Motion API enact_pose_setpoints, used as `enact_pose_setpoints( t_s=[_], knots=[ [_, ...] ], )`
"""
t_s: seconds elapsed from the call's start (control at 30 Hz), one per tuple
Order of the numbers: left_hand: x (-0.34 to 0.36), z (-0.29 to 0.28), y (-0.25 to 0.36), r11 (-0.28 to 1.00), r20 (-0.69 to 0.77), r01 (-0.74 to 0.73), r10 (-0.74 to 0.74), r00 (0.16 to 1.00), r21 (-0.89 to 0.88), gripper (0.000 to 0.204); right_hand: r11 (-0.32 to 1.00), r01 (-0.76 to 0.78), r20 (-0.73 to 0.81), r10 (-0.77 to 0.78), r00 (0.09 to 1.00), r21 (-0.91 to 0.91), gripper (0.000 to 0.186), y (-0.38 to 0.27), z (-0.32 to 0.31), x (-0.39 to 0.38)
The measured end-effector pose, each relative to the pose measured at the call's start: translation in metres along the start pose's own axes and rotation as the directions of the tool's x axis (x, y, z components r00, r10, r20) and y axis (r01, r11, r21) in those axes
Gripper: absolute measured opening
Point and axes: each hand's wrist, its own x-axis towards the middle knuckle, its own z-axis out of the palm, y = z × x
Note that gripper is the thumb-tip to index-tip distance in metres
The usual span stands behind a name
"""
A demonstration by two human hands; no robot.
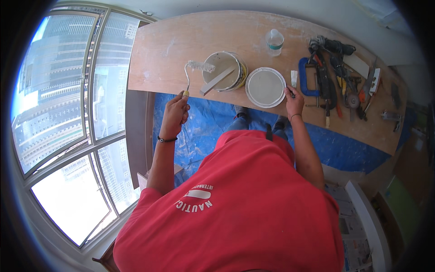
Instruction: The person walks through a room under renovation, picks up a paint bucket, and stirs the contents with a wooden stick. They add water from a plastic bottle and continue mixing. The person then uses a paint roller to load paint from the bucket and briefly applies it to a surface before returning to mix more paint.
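My left hand (176,114) is closed round the yellow handle of a small paint roller (199,66). The roller's whitish, paint-coated sleeve is up beside the left rim of a paint bucket (245,75). Across that bucket's mouth lies a flat wooden stick (219,80), its lower end sticking out past the rim. To the right is a round white-rimmed lid or tub (266,88) with a greyish inside. My right hand (295,102) is at its right edge, fingers curled round a small dark thing that I cannot make out.
Everything stands on a large wooden table (167,50). Behind the bucket is a clear plastic bottle (274,43). At right lie a blue clamp (306,78), an angle grinder (333,45) and several other tools. A blue sheet (181,136) covers the floor; windows (54,86) line the left.
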Motion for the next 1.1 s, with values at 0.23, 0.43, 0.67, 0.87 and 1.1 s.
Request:
enact_pose_setpoints(
  t_s=[0.23, 0.43, 0.67, 0.87, 1.1],
  knots=[
    [0.021, 0.031, 0.000, 0.988, 0.065, -0.153, 0.153, 0.986, -0.001, 0.055, 0.999, 0.031, 0.005, -0.031, 0.999, 0.032, 0.032, 0.006, 0.001, 0.002],
    [0.008, 0.023, -0.011, 1.000, 0.086, -0.013, 0.014, 0.996, -0.021, 0.052, 0.999, -0.004, -0.003, 0.004, 1.000, 0.045, 0.032, 0.004, 0.002, 0.002],
    [0.022, -0.001, -0.009, 0.997, 0.009, -0.075, 0.075, 0.997, -0.031, 0.054, 0.999, 0.002, 0.000, -0.002, 1.000, 0.045, 0.031, 0.002, 0.000, 0.000],
    [-0.003, -0.002, -0.006, 0.978, -0.055, -0.209, 0.210, 0.976, 0.029, 0.053, 0.998, 0.038, -0.012, -0.037, 0.999, 0.053, 0.030, 0.005, 0.003, 0.003],
    [-0.037, 0.009, -0.037, 0.881, -0.019, -0.465, 0.468, 0.884, 0.088, 0.056, 0.997, 0.080, -0.028, -0.080, 0.996, 0.019, 0.032, -0.003, -0.004, -0.004]
  ],
)
